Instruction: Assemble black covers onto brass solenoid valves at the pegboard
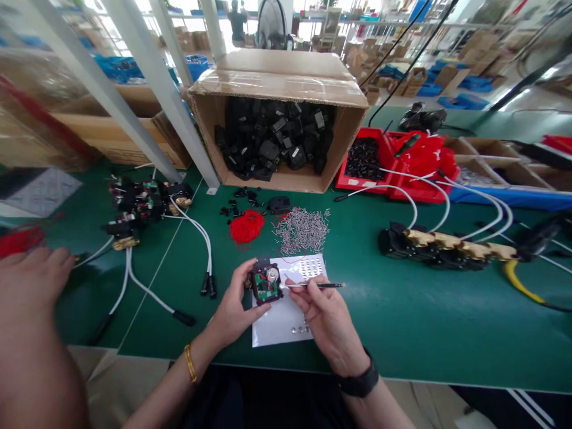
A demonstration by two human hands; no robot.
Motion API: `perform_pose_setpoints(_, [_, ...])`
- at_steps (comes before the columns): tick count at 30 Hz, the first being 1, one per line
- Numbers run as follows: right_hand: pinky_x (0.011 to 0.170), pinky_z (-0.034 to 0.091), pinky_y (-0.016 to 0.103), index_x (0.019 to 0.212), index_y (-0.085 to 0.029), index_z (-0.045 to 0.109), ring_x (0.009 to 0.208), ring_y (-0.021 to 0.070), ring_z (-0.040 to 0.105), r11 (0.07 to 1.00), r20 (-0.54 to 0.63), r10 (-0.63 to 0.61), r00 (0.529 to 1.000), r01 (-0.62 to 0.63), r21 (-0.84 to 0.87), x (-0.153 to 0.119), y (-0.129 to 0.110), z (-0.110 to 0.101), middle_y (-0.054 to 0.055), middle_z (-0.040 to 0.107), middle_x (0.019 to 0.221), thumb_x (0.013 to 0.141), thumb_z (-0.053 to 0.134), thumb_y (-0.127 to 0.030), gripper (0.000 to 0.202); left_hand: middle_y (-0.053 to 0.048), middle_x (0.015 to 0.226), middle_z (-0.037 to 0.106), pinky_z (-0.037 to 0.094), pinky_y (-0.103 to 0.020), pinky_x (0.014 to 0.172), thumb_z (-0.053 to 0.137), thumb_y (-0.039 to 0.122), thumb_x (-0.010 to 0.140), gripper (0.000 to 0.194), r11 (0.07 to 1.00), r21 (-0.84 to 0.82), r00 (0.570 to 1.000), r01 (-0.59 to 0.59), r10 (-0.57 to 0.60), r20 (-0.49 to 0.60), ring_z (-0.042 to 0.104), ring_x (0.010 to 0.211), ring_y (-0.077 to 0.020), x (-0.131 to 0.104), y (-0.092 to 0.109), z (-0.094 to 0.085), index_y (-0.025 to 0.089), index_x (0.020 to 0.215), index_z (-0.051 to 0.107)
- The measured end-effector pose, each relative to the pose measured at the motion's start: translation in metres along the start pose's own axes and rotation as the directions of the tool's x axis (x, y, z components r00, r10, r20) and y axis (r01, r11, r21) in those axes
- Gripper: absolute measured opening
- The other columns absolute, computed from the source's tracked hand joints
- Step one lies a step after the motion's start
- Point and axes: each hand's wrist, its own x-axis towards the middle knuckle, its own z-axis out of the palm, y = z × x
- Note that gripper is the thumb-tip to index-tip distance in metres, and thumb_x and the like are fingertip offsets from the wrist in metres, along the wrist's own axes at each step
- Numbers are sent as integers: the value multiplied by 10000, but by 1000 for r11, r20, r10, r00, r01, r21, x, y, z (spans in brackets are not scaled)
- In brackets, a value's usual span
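My left hand [235, 307] grips a small black housing [267, 282], its open side facing up. Inside it show a green circuit board and a round silver part. From the right, my right hand [328, 319] pinches slim dark-ended tweezers [330, 285], whose pale tip points at the housing's right edge. Whether the tip touches the housing or holds something, I cannot tell. Beneath both hands lies a white sheet [272, 326] bearing rows of small round silver pieces [311, 267].
Behind the sheet lie small metal pins or screws [304, 230], red wire [247, 227] and a black cover [279, 205]. A cardboard box [277, 77] holds black housings. Brass-fitted cabled units [447, 245] stand right, more assemblies [143, 202] left. Another person's arm [33, 310] reaches in at left.
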Motion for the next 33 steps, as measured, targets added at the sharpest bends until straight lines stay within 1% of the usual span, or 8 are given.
perform_pose_setpoints(3, [786,523,274,716,-157,617,787,170,670,1000,-14,-15,1000,15,-4,3,10,9,58,712,767,658,789,-255,207,-73,1289,433,306,-413,1074,714,193,697,643,999,-28,998,-36,35,-47,426,1226,-246,-3,-3,2,258,1241,379])
perform_pose_setpoints(6, [814,496,277,709,-163,629,804,167,660,997,-23,-70,997,69,-35,6,13,9,51,712,786,654,789,-250,190,-70,1275,442,288,-422,1084,718,179,695,578,992,-89,994,-87,81,-71,417,1235,-245,-2,-9,8,253,1194,437])
perform_pose_setpoints(9, [834,471,300,705,-171,623,826,174,653,992,-14,-109,994,108,-66,5,10,5,59,715,817,666,779,-253,181,-72,1275,438,295,-424,1080,718,164,695,580,977,-160,989,-142,132,-72,408,1241,-247,1,-17,15,261,1204,458])
perform_pose_setpoints(11, [824,463,303,702,-172,613,820,173,650,990,-25,-116,993,113,-83,3,8,4,64,717,830,667,778,-255,187,-74,1282,431,303,-423,1076,720,154,692,580,969,-190,987,-157,150,-49,408,1241,-249,3,-20,16,266,1204,472])
perform_pose_setpoints(14, [791,461,292,711,-169,603,802,166,647,986,-39,-123,992,118,-121,0,7,5,70,716,841,661,781,-255,204,-77,1289,424,300,-433,1076,733,140,675,581,967,-202,988,-153,151,-22,403,1245,-258,4,-21,15,267,1188,493])
perform_pose_setpoints(21, [740,463,293,713,-173,593,725,152,633,976,-38,-123,992,114,-184,0,3,9,38,708,788,656,782,-287,228,-82,1255,442,307,-459,1067,741,147,664,571,967,-200,987,-160,156,-35,424,1224,-269,2,-19,14,255,1170,501])
perform_pose_setpoints(27, [724,461,295,700,-168,599,752,175,641,961,-59,-134,989,115,-251,0,1,12,63,712,801,638,787,-297,236,-102,1258,437,300,-479,1068,744,174,667,570,977,-150,988,-153,150,-33,426,1221,-287,0,-16,13,235,1177,496])
perform_pose_setpoints(33, [753,461,302,710,-167,611,778,177,637,942,-82,-190,978,158,-296,-3,3,16,68,714,820,653,773,-300,218,-97,1285,431,286,-478,1073,743,171,669,579,979,-149,991,-136,133,-33,427,1229,-288,-1,-16,14,253,1183,488])
